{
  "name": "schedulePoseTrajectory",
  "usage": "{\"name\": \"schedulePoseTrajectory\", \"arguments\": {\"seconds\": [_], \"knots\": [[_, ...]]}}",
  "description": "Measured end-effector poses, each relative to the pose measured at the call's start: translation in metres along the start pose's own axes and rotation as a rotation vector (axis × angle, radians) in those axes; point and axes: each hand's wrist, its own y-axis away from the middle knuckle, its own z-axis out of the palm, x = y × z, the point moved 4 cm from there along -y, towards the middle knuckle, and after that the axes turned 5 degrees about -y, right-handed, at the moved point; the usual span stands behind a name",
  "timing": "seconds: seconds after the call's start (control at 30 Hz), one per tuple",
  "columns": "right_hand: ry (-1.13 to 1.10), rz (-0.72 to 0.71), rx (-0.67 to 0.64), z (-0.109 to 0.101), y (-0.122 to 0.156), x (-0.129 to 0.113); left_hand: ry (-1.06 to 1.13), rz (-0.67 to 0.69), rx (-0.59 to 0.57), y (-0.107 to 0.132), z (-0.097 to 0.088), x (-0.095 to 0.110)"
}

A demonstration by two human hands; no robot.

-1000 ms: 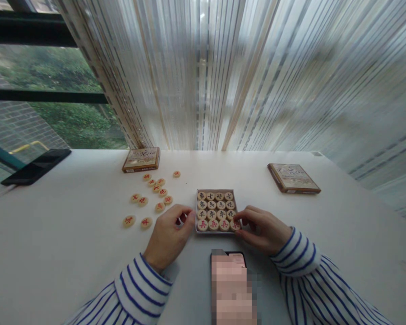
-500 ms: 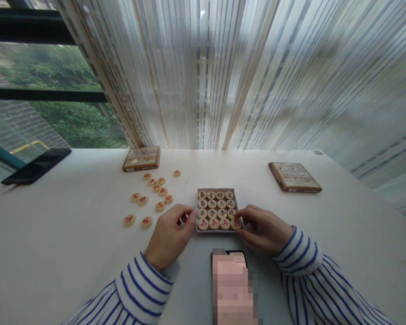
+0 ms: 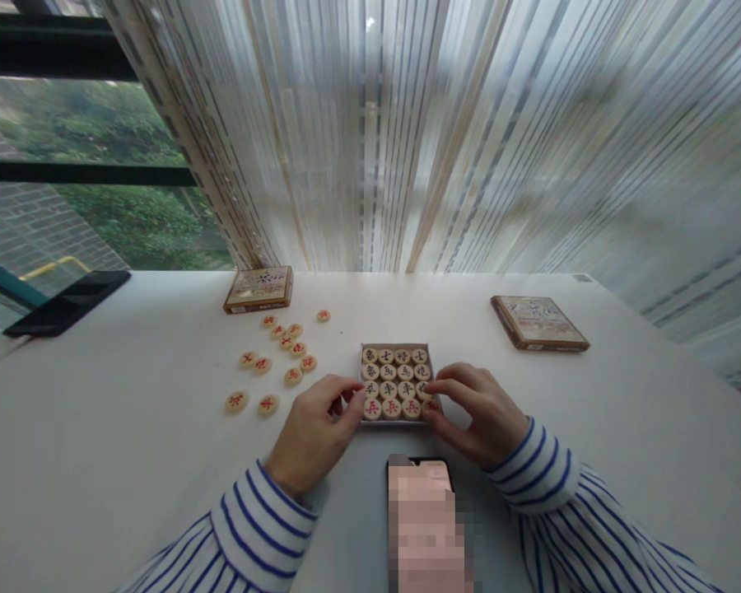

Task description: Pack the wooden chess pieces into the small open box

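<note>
A small square tray (image 3: 396, 346) in the middle of the white table holds rows of round wooden chess pieces (image 3: 395, 372) marked in black, with red ones in the near row. My left hand (image 3: 312, 432) is curled, its fingertips pinching the tray's near left edge. My right hand (image 3: 478, 412) is curled at the tray's near right corner. Its fingertips rest on the pieces there and hide them. Both sleeves are white with blue stripes.
Several loose red-marked pieces (image 3: 284, 354) lie scattered left of the tray. A flat game box (image 3: 258, 288) sits behind them and another box (image 3: 538, 322) at the right. A phone (image 3: 426, 527) lies near me, and a dark device (image 3: 67, 303) far left. Striped curtains hang behind the table.
My right hand has shifted up and left over the tray's right-hand pieces. My left hand has closed in on the tray's left edge. The tray looks unmoved.
</note>
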Motion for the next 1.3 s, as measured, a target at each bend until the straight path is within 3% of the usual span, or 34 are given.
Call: {"name": "schedulePoseTrajectory", "arguments": {"seconds": [0.17,0.77,1.0,1.3], "knots": [[0.05,-0.026,0.052,0.006,-0.003,-0.011,-0.01,0.037,-0.025,0.001,0.005,-0.001],[0.027,0.033,-0.035,0.011,-0.004,-0.013,-0.055,0.082,-0.052,0.001,0.006,0.002],[0.028,0.041,-0.018,0.001,-0.001,-0.006,-0.056,0.062,-0.046,0.001,0.006,0.002],[0.04,0.081,-0.115,-0.004,0.002,0.001,-0.056,0.049,-0.042,0.001,0.004,0.002]]}}
